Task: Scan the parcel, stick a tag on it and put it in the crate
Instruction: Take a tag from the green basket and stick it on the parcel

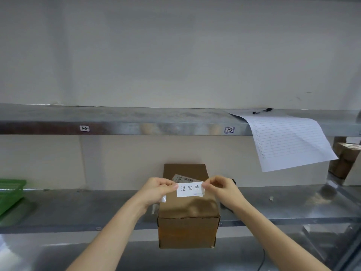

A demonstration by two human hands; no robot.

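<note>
A brown cardboard parcel rests on the steel shelf, its front hanging over the shelf's front edge. A shipping label with a barcode lies on its far top. Just above the parcel's top I hold a white tag printed with three black characters. My left hand pinches its left end and my right hand pinches its right end. A bit of pale backing paper hangs below my left palm. A green crate stands at the far left of the shelf.
An upper steel shelf carries small number labels. A lined paper sheet droops over its right part, with a black pen behind it. More cardboard boxes sit at the far right. A dark object lies behind my right hand.
</note>
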